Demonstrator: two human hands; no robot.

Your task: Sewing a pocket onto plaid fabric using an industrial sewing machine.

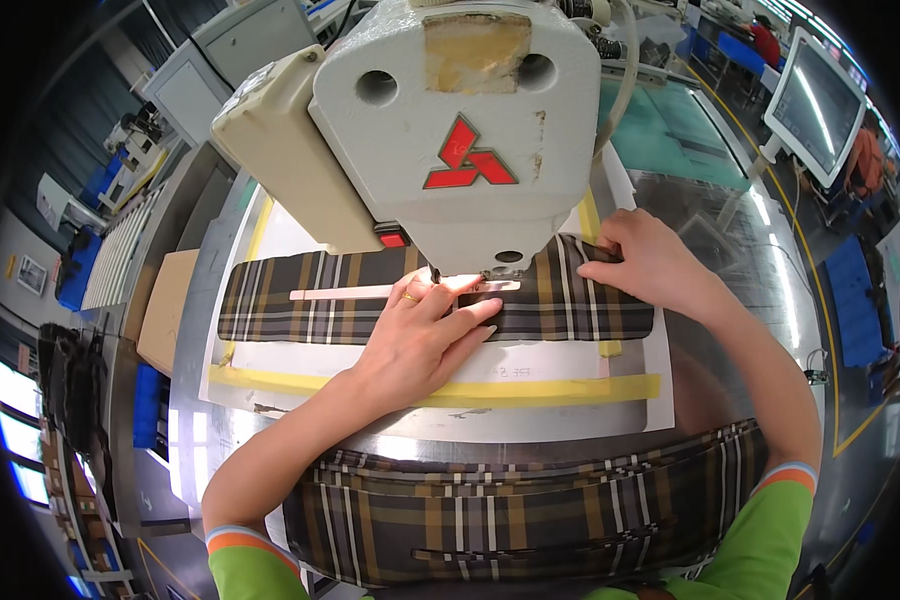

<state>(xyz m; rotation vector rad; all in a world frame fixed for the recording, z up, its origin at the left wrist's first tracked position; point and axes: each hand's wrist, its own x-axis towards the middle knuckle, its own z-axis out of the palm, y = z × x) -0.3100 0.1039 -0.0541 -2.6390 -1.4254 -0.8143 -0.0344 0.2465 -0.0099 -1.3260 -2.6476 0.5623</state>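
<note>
My left hand (422,335) lies flat on the plaid fabric strip (310,300), fingers stretched out & close together, tips pressing the cloth just below the needle area; nothing gripped, just palm-down pressure; a thin gold ring shows on one finger. My right hand (642,262) sits at the strip's right end, fingers curled down onto the top edge, pinning it; can't tell if they pinch the cloth or only press. The strip is woven check, brown/tan/grey w/ white lines, long & narrow, laid across a flat white template plate (530,375) edged w/ yellow tape (530,392); a slim pale slot runs along the strip's middle toward the needle. Sewing machine head (450,130) looms above, off-white, chipped paint, rounded casing; steel table (710,230) underneath, shiny. More matching plaid cloth (510,510) is bunched, soft & folded, near my body.
</note>
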